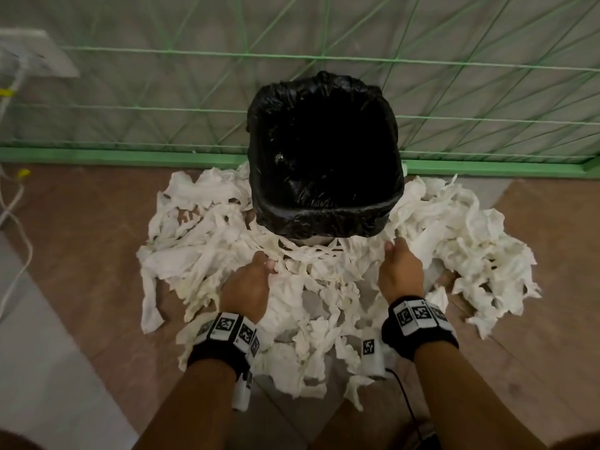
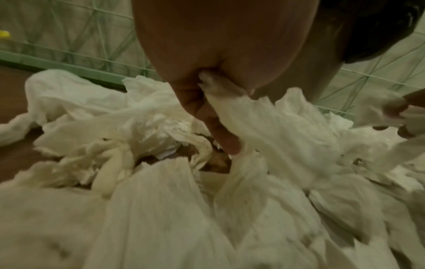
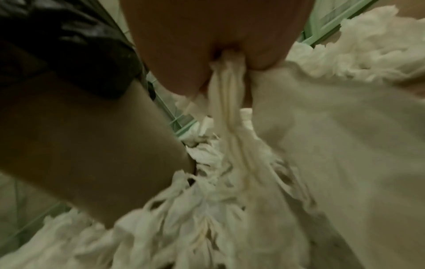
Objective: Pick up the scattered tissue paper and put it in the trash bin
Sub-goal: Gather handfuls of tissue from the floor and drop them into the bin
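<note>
A trash bin [image 1: 324,216] lined with a black bag stands on the floor, its dark inside hiding any contents. Torn white tissue paper [image 1: 211,241] lies heaped all round its near side. My left hand [image 1: 266,263] grips a bunch of tissue just left of the bin's front. In the left wrist view its fingers [image 2: 220,134] curl round a strand of the tissue paper [image 2: 264,118]. My right hand [image 1: 391,246] pinches tissue close to the bin's right front corner. In the right wrist view a twisted strand of tissue paper [image 3: 227,87] runs out of its grip, beside the bin [image 3: 69,54].
A green mesh fence [image 1: 162,92] with a green base rail [image 1: 130,156] runs right behind the bin. White cables [image 1: 16,222] trail along the left edge below a white box [image 1: 32,53]. Brown floor [image 1: 81,206] shows around the heap, with a grey strip [image 1: 39,352] at the left.
</note>
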Demonstrator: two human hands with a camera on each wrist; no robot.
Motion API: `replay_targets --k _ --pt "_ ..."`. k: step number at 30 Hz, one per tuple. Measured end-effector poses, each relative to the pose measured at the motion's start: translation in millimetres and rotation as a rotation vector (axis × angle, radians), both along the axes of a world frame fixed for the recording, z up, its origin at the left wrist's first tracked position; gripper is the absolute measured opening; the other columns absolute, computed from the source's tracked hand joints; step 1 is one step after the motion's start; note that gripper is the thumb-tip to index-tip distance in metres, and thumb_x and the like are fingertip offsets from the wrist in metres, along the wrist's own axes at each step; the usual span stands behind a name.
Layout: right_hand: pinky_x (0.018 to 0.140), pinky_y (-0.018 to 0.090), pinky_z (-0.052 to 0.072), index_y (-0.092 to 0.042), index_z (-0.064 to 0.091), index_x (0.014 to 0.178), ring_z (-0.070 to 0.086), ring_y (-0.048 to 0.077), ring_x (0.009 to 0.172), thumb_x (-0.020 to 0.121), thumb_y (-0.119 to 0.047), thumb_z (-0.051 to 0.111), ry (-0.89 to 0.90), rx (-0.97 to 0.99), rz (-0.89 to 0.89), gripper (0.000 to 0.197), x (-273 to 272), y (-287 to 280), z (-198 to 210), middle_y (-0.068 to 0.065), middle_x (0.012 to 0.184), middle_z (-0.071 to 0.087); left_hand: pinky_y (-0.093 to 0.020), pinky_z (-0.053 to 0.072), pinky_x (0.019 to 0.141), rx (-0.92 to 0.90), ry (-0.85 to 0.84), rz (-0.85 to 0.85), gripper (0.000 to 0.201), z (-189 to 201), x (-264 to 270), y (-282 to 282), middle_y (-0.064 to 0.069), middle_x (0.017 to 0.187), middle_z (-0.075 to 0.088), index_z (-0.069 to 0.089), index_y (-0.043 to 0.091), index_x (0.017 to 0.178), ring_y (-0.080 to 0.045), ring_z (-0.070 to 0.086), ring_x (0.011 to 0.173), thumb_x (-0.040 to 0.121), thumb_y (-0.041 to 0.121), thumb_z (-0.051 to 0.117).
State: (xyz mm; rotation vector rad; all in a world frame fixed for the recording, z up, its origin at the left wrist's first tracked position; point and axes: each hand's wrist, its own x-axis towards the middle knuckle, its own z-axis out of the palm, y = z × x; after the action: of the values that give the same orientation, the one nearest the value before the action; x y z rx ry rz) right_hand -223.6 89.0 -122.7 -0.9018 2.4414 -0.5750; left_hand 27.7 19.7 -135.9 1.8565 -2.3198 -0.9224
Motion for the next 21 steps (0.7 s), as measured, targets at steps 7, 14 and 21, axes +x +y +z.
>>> replay_targets --k 7,14,21 --pt "0.083 0.041 0.043 -0.013 0.058 0.080 0.057 0.033 0.091 0.096 -0.050 0.030 -0.147 0.040 -0.100 0.049 -21.6 -15.0 23.1 0.009 0.092 0.066 -0.036 0.046 0.080 0.206 0.140 0.217 0.029 39.8 9.8 -34.9 -0.006 0.090 0.062 0.049 0.022 0.078 -0.031 0.059 0.092 0.090 0.049 0.054" --pt "0.056 0.029 0.044 -0.009 0.059 0.088 0.064 0.025 0.062 0.100 -0.036 0.039 -0.297 0.131 0.102 0.036 -40.9 -19.1 33.8 0.009 0.074 0.061 -0.032 0.049 0.072 0.297 0.182 0.061 0.014 61.6 16.8 -66.6 -0.012 0.099 0.064 0.057 0.022 0.088 -0.029 0.063 0.086 0.098 0.021 0.048" --pt "0.069 0.029 0.043 -0.014 0.069 0.082 0.053 0.023 0.067 0.094 -0.033 0.057 -0.270 0.122 0.208 0.026 -40.0 -13.3 36.8 0.005 0.070 0.058 -0.043 0.036 0.105 0.299 0.099 0.172 0.051 72.2 17.6 -64.5 -0.016 0.142 0.047 0.045 0.009 0.131 -0.034 0.045 0.130 0.098 0.047 0.042"
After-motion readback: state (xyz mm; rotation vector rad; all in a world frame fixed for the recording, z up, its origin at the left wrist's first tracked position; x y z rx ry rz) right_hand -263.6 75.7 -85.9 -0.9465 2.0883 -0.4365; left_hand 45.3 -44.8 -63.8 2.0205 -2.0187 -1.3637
